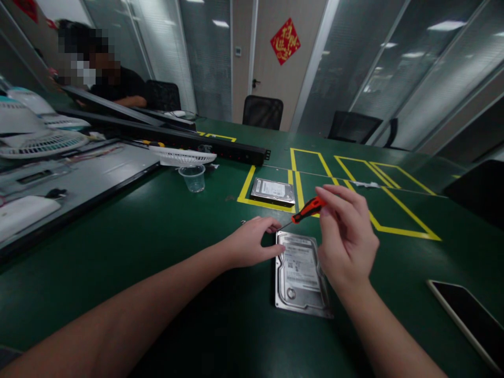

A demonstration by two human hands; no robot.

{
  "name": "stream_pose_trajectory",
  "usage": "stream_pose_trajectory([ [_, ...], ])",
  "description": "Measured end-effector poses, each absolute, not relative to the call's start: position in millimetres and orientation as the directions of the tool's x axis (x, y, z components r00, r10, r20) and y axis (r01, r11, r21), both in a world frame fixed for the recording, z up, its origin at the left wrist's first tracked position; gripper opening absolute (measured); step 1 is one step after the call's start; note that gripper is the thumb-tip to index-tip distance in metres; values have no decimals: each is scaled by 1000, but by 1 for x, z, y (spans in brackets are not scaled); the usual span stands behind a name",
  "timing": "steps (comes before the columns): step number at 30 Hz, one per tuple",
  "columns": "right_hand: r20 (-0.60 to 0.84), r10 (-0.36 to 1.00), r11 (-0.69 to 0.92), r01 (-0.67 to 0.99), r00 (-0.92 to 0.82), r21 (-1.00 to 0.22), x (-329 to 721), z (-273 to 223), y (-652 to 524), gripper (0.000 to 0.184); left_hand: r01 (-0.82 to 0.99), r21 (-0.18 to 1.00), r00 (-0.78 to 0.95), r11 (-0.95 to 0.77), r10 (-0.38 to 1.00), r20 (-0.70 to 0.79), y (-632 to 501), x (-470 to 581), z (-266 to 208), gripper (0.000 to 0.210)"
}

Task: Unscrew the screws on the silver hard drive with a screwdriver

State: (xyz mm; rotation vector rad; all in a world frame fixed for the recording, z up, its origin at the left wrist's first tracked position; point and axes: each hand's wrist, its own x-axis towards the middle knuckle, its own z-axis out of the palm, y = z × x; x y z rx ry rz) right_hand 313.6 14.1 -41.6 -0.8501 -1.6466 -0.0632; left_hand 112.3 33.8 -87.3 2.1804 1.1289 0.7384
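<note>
A silver hard drive (301,268) lies label up on the green table, its long side running away from me. My left hand (254,241) is at its far left corner, thumb laid on the left edge and fingers curled by the corner, steadying it. An orange and black screwdriver (309,209) is pinched in the fingers of my right hand (346,236), above the drive's right side. Its thin shaft slants down to the left, with the tip at the far left corner near my left fingertips. Whether the tip sits in a screw is too small to tell.
A second hard drive (273,191) lies inside yellow tape beyond. A clear plastic cup (192,178), a white fan grille (183,156) and a long black bar (232,151) stand left. A phone (466,320) lies right. Another person (126,86) sits at the far left.
</note>
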Motion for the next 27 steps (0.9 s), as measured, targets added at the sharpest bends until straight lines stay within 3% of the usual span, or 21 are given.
stream_pose_trajectory([
  [7,868,496,724,547,10,-420,314,-44,17,25,527,702,494,-480,845,207,34,112,-87,44],
  [14,852,517,752,429,85,-499,312,-50,22,29,524,713,487,-466,851,197,34,112,-87,46],
  [23,863,504,724,522,47,-451,316,-47,20,22,526,703,495,-479,844,205,34,112,-87,44],
  [27,861,508,739,509,9,-441,314,-44,16,31,525,705,492,-477,846,206,34,112,-88,44],
])
